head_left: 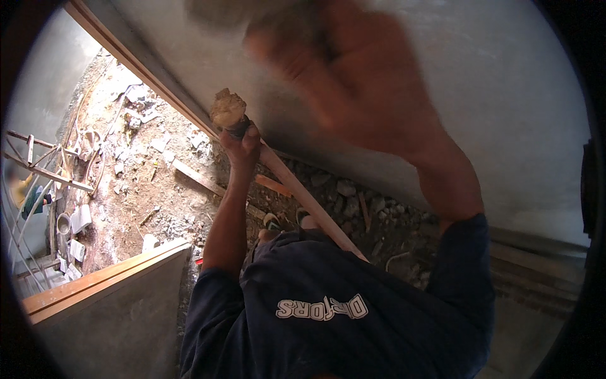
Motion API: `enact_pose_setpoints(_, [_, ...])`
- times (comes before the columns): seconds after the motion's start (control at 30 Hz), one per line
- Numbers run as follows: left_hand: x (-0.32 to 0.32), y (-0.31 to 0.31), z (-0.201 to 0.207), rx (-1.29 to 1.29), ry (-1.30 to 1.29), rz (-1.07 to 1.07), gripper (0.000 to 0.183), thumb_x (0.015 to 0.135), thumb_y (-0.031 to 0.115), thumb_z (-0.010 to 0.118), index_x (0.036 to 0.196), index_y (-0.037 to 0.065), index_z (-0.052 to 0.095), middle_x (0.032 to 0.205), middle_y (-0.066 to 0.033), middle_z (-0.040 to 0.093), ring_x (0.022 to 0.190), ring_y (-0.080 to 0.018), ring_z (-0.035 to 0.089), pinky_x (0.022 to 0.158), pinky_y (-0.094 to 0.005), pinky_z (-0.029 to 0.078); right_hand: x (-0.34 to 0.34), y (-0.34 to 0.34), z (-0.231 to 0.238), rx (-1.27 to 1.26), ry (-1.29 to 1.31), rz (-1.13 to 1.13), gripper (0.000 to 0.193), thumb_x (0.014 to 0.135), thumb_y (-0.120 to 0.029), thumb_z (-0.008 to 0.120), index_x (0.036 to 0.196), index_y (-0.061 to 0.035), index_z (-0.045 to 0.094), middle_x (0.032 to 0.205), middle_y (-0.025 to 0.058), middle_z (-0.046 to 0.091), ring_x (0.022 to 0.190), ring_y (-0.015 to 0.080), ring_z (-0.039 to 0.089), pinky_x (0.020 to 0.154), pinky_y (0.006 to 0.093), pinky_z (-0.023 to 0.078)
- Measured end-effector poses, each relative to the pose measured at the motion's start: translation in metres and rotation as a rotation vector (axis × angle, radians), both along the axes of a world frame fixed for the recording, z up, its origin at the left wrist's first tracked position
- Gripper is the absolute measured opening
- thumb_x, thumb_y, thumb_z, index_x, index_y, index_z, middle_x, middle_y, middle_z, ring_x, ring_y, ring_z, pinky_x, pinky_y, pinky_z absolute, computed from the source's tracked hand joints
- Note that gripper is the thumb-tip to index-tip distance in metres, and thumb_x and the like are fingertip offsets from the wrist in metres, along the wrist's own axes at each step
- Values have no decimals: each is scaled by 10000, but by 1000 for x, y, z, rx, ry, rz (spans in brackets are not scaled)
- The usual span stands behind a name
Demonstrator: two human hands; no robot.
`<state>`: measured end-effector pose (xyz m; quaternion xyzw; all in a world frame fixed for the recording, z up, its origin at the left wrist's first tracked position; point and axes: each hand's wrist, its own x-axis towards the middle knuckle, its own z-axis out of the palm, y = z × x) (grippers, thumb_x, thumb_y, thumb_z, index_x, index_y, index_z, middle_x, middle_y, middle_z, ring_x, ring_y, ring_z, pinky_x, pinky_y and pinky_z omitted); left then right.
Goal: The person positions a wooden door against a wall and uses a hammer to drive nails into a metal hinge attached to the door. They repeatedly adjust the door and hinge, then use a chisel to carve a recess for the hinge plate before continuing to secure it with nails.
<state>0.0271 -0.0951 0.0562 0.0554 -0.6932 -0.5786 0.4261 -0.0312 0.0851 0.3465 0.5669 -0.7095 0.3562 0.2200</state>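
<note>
My left hand is closed around a short tool with a dark grip and a ragged, splintered tan end facing up. It is beside the long wooden door or window frame edge that runs along the grey wall. My right hand, raised close to the camera and smeared by motion, looks curled round something dark. Past its fingers is a blurred grey lump; whether this is the head of the held thing I cannot tell.
A plastered grey wall rises on the right, with rubble at its foot. A plank lies on littered ground. A wood-edged low wall is at lower left. Farther left are metal scaffolding and another person.
</note>
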Motion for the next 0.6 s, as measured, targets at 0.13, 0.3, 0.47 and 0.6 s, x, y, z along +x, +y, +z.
enact_pose_setpoints(0.13, [-3, 8, 1, 113, -41, -85, 486, 907, 496, 680, 916, 14, 616, 769, -5, 615, 665, -137, 570, 602, -325, 465, 1, 5, -38, 60, -42, 91, 329, 984, -260, 622, 1155, 21, 607, 882, 239, 698, 829, 427, 691, 743, 493, 540])
enact_pose_setpoints(0.3, [-2, -8, -18, -128, -38, 46, 507, 933, 500, 652, 946, -6, 624, 796, -25, 633, 680, -154, 585, 613, -341, 476, 19, -10, -45, 554, -369, -28, 341, 1008, -278, 596, 1153, 30, 599, 830, 220, 707, 758, 395, 713, 701, 471, 552])
enact_pose_setpoints(0.47, [5, 3, -8, -7, -100, 48, 516, 935, 494, 646, 989, -19, 625, 838, -52, 646, 735, -168, 613, 659, -361, 503, 16, -5, -16, -40, -225, 37, 394, 1014, -309, 584, 1156, 58, 582, 853, 246, 714, 775, 413, 711, 694, 488, 544])
enact_pose_setpoints(0.6, [3, 2, -17, 57, -102, 11, 446, 926, 412, 654, 1035, -19, 615, 866, -56, 649, 746, -156, 621, 666, -326, 510, 13, -14, -50, 698, -312, -76, 383, 1010, -327, 595, 1157, 27, 601, 852, 219, 722, 790, 411, 713, 704, 474, 544])
